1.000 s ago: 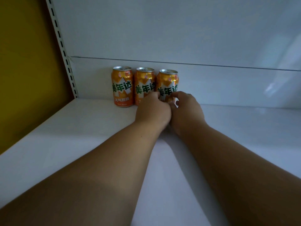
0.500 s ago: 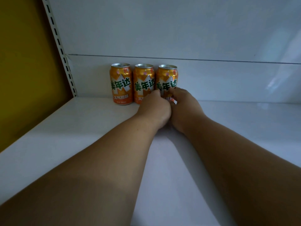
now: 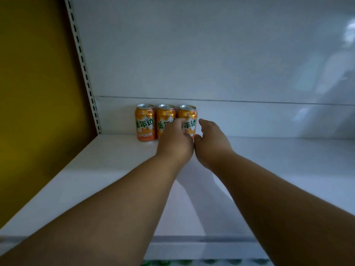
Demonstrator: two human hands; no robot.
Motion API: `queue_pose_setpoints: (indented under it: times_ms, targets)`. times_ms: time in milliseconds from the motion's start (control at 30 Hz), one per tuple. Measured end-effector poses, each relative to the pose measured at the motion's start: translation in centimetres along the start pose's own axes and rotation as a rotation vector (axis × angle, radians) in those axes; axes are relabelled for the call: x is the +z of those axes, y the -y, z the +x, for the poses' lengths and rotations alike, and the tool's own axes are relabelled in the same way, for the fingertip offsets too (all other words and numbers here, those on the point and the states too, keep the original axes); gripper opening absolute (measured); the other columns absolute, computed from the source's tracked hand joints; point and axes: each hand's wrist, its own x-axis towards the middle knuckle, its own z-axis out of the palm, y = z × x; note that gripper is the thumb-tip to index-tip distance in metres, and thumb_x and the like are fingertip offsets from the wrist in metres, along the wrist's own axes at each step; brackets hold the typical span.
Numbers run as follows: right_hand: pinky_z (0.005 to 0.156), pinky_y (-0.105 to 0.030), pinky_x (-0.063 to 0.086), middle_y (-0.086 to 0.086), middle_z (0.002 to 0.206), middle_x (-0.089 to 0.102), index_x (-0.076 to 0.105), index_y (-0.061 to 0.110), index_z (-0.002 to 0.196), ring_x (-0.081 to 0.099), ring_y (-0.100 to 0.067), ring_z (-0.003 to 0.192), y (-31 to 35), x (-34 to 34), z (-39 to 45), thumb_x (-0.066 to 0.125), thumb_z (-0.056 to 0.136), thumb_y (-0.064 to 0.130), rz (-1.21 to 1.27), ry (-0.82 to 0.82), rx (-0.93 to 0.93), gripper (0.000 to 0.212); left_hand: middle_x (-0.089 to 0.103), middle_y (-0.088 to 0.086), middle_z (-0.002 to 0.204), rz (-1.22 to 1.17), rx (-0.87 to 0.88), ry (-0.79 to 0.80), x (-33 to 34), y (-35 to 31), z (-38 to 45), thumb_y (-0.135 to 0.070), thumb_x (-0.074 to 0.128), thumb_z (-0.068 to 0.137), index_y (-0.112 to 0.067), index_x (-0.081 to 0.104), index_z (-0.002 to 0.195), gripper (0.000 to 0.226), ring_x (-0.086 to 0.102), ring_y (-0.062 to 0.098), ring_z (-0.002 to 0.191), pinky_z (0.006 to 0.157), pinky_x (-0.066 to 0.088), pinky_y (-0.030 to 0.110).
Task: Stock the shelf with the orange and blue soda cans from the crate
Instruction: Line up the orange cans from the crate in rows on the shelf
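Orange cans: three stand upright in a tight row at the back of a white shelf (image 3: 107, 169), each touching the next. Taking the upright (image 3: 84, 73), the slotted post at the shelf's back left corner, as landmark: the left can (image 3: 145, 122) stands a little right of it, the middle can (image 3: 165, 120) next, and the right can (image 3: 189, 120) farthest from it.

Both bare arms reach in from the front. The left hand (image 3: 175, 140) covers the lower fronts of the middle and right cans, fingers curled; whether they grip a can cannot be told. The right hand (image 3: 210, 140) lies just right of the right can, fingers loosely spread and holding nothing, thumb near the can's base.

Judging by this, stocking has barely begun: three orange cans are placed, no blue can shows, and the crate is out of view.

Far right of the upright the shelf runs bare along the back wall, and its whole front half is bare, giving broad room to withdraw. A yellow panel (image 3: 38, 93) closes the side beyond the upright.
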Motion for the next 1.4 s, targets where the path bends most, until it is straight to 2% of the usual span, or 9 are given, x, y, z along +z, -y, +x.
queue_pose_setpoints:
  times_ms: [133, 333, 500, 700, 800, 933, 1100, 1233, 1400]
  targets:
    - [0.082, -0.017, 0.031, -0.001, 0.142, 0.046, 0.044, 0.018, 0.144, 0.052, -0.018, 0.122, 2.7, -4.6, -6.0, 0.048, 0.098, 0.011, 0.045, -0.12, -0.08, 0.047, 0.063, 0.001, 0.125, -0.007, 0.228, -0.112, -2.5, -4.8, -5.2, -0.007, 0.05, 0.095, -0.016, 0.058, 0.128, 0.035, 0.059, 0.015, 0.115, 0.097, 0.046, 0.028]
    - [0.102, -0.023, 0.04, 0.003, 0.139, 0.054, 0.046, 0.02, 0.145, 0.052, -0.009, 0.124, 4.5, -11.4, -18.9, 0.054, 0.098, 0.016, 0.16, -0.332, -0.132, 0.048, 0.058, -0.001, 0.113, -0.115, 0.475, -0.222, -5.0, -12.2, -18.7, -0.002, 0.049, 0.095, -0.015, 0.055, 0.122, 0.03, 0.057, 0.009, 0.105, 0.087, 0.046, 0.017]
    - [0.096, -0.022, 0.045, 0.011, 0.126, 0.055, 0.053, 0.025, 0.135, 0.054, 0.002, 0.115, 1.0, -13.8, -30.8, 0.059, 0.095, 0.014, 0.176, -0.47, -0.093, 0.042, 0.057, 0.002, 0.115, -0.225, 0.571, -0.131, -2.2, -13.1, -30.0, -0.004, 0.048, 0.096, -0.014, 0.053, 0.121, 0.027, 0.058, 0.012, 0.107, 0.092, 0.051, 0.03]
    - [0.091, -0.02, 0.048, 0.01, 0.121, 0.053, 0.046, 0.036, 0.117, 0.054, 0.002, 0.109, -4.7, -15.1, -40.4, 0.063, 0.091, 0.017, 0.191, -0.554, 0.075, 0.036, 0.058, 0.005, 0.106, -0.295, 0.54, 0.043, 3.3, -12.5, -39.4, -0.001, 0.045, 0.094, -0.009, 0.055, 0.114, 0.024, 0.059, 0.014, 0.098, 0.088, 0.044, 0.016]
    - [0.09, -0.02, 0.047, 0.008, 0.12, 0.052, 0.048, 0.031, 0.119, 0.053, 0.001, 0.109, -8.3, -14.8, -43.9, 0.063, 0.092, 0.017, 0.177, -0.545, 0.204, 0.035, 0.058, 0.007, 0.107, -0.292, 0.509, 0.198, 6.8, -11.3, -42.3, 0.002, 0.045, 0.093, -0.005, 0.055, 0.115, 0.025, 0.058, 0.015, 0.099, 0.088, 0.043, 0.015]
    - [0.093, -0.025, 0.05, 0.009, 0.12, 0.051, 0.05, 0.027, 0.119, 0.054, -0.001, 0.109, -13.9, -13.9, -46.9, 0.064, 0.091, 0.013, 0.152, -0.536, 0.376, 0.034, 0.058, 0.008, 0.11, -0.271, 0.466, 0.346, 12.4, -8.9, -44.9, -0.003, 0.045, 0.094, -0.006, 0.055, 0.117, 0.026, 0.057, 0.018, 0.103, 0.09, 0.048, 0.028]
    - [0.084, -0.009, 0.044, 0.009, 0.113, 0.053, 0.051, 0.028, 0.114, 0.052, 0.0, 0.102, -22.0, -12.1, -49.3, 0.067, 0.089, 0.013, 0.068, -0.506, 0.55, 0.034, 0.055, 0.002, 0.107, -0.176, 0.396, 0.534, 19.9, -5.2, -47.3, 0.0, 0.05, 0.09, -0.007, 0.056, 0.115, 0.027, 0.052, 0.011, 0.099, 0.087, 0.044, 0.019]
    - [0.092, -0.027, 0.049, 0.009, 0.119, 0.05, 0.05, 0.028, 0.119, 0.052, -0.009, 0.11, -30.4, -8.7, -51.6, 0.07, 0.087, 0.025, -0.075, -0.296, 0.8, 0.038, 0.054, 0.005, 0.111, 0.122, 0.322, 0.867, 26.7, 1.3, -47.7, -0.007, 0.061, 0.086, -0.011, 0.055, 0.116, 0.032, 0.055, 0.024, 0.101, 0.088, 0.049, 0.043]
    - [0.097, -0.038, 0.048, 0.0, 0.129, 0.047, 0.045, 0.022, 0.131, 0.048, -0.02, 0.118, -38.5, -5.3, -50.6, 0.071, 0.086, 0.037, -0.219, -0.054, 0.944, 0.053, 0.053, 0.001, 0.114, 0.253, 0.152, 0.984, 32.3, 5.5, -47.6, -0.013, 0.063, 0.087, -0.018, 0.052, 0.119, 0.035, 0.056, 0.023, 0.099, 0.086, 0.051, 0.044]
